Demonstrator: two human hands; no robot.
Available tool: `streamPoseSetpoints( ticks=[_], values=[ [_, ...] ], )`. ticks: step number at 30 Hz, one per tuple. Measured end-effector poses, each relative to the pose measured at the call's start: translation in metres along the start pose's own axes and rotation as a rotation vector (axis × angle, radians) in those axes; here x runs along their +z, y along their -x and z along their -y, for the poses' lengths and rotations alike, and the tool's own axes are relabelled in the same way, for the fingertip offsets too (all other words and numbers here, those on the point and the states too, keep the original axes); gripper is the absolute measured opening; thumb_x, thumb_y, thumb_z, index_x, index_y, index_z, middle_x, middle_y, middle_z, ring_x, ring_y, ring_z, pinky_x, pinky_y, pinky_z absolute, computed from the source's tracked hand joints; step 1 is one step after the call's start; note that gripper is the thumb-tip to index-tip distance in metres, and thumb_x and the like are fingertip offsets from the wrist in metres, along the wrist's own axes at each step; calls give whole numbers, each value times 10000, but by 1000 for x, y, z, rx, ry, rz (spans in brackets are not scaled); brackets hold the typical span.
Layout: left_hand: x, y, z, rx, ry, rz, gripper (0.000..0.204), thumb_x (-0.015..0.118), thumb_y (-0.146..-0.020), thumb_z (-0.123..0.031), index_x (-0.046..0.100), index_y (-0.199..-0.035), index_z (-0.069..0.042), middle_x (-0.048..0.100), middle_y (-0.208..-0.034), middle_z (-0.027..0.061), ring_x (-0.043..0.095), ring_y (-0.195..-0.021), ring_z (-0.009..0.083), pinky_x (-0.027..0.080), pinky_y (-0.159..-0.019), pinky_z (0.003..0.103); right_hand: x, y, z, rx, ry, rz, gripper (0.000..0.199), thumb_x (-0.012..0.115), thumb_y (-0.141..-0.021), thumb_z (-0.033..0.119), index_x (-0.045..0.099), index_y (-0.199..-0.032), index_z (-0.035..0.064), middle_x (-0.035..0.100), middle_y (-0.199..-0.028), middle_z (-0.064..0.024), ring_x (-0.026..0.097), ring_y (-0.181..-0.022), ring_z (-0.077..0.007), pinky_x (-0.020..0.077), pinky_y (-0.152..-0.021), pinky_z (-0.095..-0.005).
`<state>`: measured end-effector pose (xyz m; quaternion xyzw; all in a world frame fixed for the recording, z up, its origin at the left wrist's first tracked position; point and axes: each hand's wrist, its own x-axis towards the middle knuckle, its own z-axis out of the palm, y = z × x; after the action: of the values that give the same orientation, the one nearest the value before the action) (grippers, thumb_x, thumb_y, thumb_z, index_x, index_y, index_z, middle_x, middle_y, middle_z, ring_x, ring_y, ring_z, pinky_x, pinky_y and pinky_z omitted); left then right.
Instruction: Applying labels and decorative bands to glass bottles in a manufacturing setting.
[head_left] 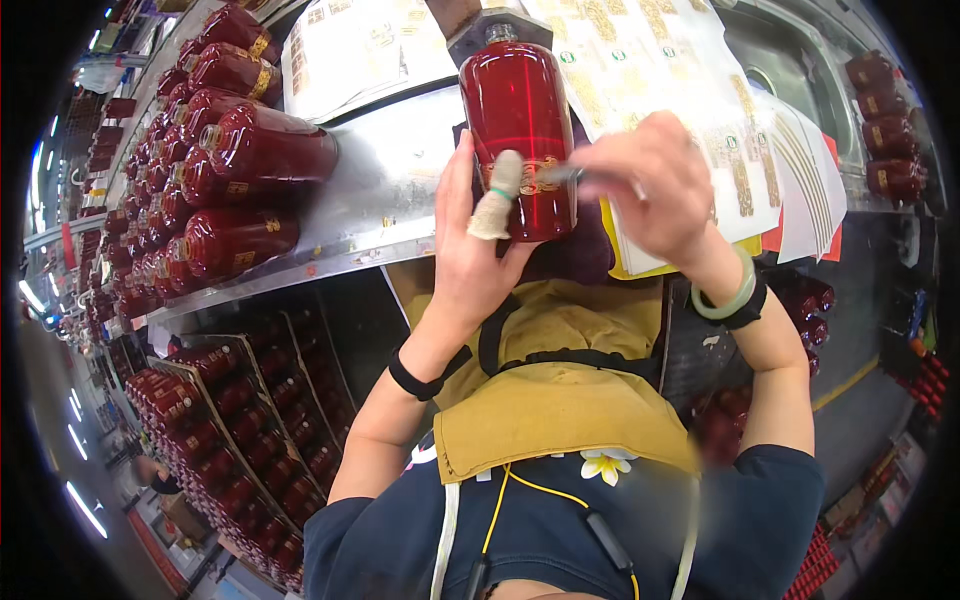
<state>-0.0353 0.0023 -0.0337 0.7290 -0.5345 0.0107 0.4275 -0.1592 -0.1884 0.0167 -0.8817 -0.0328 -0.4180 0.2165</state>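
Note:
A glossy dark red bottle (515, 105) lies on its side in front of me, its clear neck pointing away. Thin red light lines cross on its surface over a gold decal (537, 177). My left hand (472, 255) grips the bottle from its left side and near end. One finger wears a pale cloth finger cover (498, 195) and rests on the glass beside the decal. My right hand (655, 190), smeared by motion, is closed around a slim dark tool (568, 174). The tool's tip is at the decal; its exact kind is too blurred to make out.
Stacked red bottles (240, 165) crowd the metal bench (375, 170) at left. White sheets of gold decals (690, 90) cover the right side, near a metal basin (775, 55). More bottles (885, 130) stand far right. Racked bottles (230, 400) fill the lower left.

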Motion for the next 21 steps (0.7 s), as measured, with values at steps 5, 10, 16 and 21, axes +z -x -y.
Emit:
streamPoseSetpoints(
  ticks=[5, 10, 16, 21],
  values=[
    [2, -20, -27, 98, -355, 35, 695, 873, -688, -111, 704, -1337, -294, 326, -1607, 314, 368, -1411, 543, 396, -1132, 553, -2, -12, -12, 269, -30, -288, 236, 824, -793, 19, 740, -1011, 53, 742, -936, -59, 669, -800, -244, 492, -755, -351],
    [7, -3, -13, 78, -194, -96, 795, 954, -628, -159, 666, -1369, -157, 262, -1645, 301, 297, -1469, 502, 307, -1178, 528, 14, 12, -8, 8, 102, -4, 204, 790, -777, 93, 776, -970, 154, 751, -982, 10, 636, -872, -150, 455, -850, -329],
    [0, -3, 1, -347, 236, -56, 948, 940, -694, -172, 443, -1483, 2, 440, -1532, 286, 511, -1361, 400, 416, -1118, 436, 16, 2, 1, 106, -26, 44, 178, 802, -806, 128, 770, -982, 118, 758, -951, 6, 612, -763, -185, 461, -781, -327],
    [1, -21, 13, -449, 356, 147, 588, 922, -695, -179, 642, -1179, 2, 678, -1116, 165, 644, -1116, 326, 495, -979, 433, 19, 9, -11, -86, 110, 3, 252, 739, -771, 80, 786, -997, 182, 745, -972, 35, 607, -840, -135, 461, -804, -316]
  ],
)
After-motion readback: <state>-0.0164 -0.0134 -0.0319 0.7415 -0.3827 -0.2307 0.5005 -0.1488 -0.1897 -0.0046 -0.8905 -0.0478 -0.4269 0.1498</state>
